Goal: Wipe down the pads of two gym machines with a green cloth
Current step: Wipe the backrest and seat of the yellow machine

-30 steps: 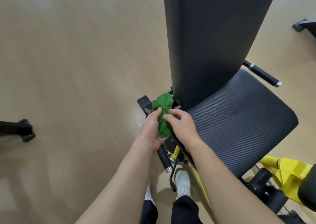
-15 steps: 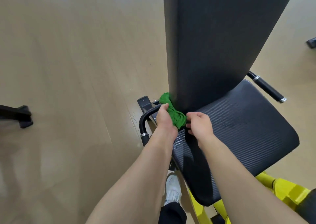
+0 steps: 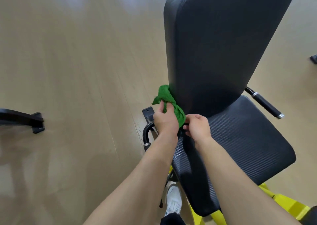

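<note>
Both hands had the green cloth (image 3: 169,103) bunched at the low left edge of the back pad (image 3: 223,49), just above the seat pad (image 3: 243,142). The left hand (image 3: 165,121) gripped it, fingers curled; the right hand (image 3: 197,127) pinched its near end. Judgement: cloth was being readied; next, spread and press flat. No readable writing showed.

1. the tall black padded backrest (image 3: 223,53) runs off the top edge.
2. the crumpled green cloth (image 3: 169,104) is partly hidden under the left hand (image 3: 165,121) and right hand (image 3: 197,127).
3. the yellow metal frame (image 3: 291,206) is cut off at the bottom edge.
4. the white sneaker (image 3: 174,201) is half covered by the left forearm.
</note>
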Demonstrator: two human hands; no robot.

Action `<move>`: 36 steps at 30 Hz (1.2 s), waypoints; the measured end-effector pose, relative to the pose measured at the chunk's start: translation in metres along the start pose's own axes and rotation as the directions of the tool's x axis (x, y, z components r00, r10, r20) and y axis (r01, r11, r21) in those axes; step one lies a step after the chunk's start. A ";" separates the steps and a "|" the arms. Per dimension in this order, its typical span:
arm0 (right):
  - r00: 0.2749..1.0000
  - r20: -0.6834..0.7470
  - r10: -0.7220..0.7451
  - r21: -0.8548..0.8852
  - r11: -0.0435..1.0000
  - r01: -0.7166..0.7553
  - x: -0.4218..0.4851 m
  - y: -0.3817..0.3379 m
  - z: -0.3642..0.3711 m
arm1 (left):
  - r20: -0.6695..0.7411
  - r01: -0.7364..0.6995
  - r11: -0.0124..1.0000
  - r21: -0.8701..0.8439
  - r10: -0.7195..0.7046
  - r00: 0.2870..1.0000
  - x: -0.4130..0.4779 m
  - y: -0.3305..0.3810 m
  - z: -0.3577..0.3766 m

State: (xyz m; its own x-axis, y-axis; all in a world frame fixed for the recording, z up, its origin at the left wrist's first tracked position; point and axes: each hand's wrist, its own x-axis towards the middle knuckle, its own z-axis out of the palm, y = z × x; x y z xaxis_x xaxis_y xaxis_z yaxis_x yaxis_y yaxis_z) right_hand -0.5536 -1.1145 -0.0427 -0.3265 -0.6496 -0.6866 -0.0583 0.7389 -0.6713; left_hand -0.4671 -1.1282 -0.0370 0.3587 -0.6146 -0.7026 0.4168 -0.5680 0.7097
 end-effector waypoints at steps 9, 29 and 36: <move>0.999 -0.030 -0.012 0.010 1.000 0.012 -0.015 -0.005 -0.015 | -0.029 0.130 0.991 -0.023 -0.130 0.991 -0.004 0.006 0.003; 0.954 -0.010 -0.298 -0.113 0.949 0.295 -0.048 -0.065 -0.032 | -0.045 -0.054 0.998 0.042 0.056 0.997 -0.024 0.061 0.014; 0.867 -0.035 -0.498 -0.137 0.861 0.489 -0.078 -0.144 -0.042 | -0.050 -0.366 0.930 0.024 0.367 0.929 -0.051 0.175 0.028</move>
State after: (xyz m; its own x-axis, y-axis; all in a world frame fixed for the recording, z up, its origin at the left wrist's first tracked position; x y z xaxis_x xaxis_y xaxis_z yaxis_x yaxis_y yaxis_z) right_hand -0.5593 -1.1626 0.1189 -0.2870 -0.9244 -0.2513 -0.3392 0.3434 -0.8758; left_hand -0.4357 -1.2112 0.1245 0.5276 -0.7521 -0.3949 0.2367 -0.3163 0.9187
